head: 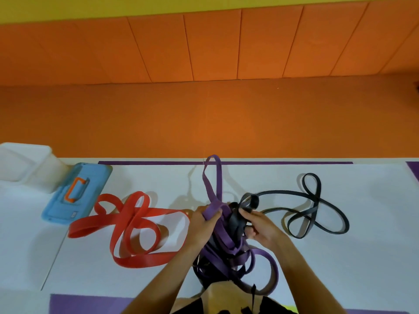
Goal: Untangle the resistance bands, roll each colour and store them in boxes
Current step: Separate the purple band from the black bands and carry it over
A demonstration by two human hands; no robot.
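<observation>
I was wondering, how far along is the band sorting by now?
Done: the red band lies spread out left of the tangle, seemingly free. In hand: the left hand grips the purple band and the right hand pinches the black band, the two knotted together between them. Left: no band is rolled, and all three lie outside the box.

On the table point(362, 257), between left hand point(200, 225) and right hand point(260, 225): tangle of bands point(223, 245), gripped from both sides, one loop point(213, 177) standing up beyond the left hand. Just left of the left hand, a loose band point(136, 225). Further left and behind, a lid point(74, 193), with a box point(27, 164) just beyond it to the left. Right of the right hand, a second band point(317, 214), trailing back into the tangle.
</observation>
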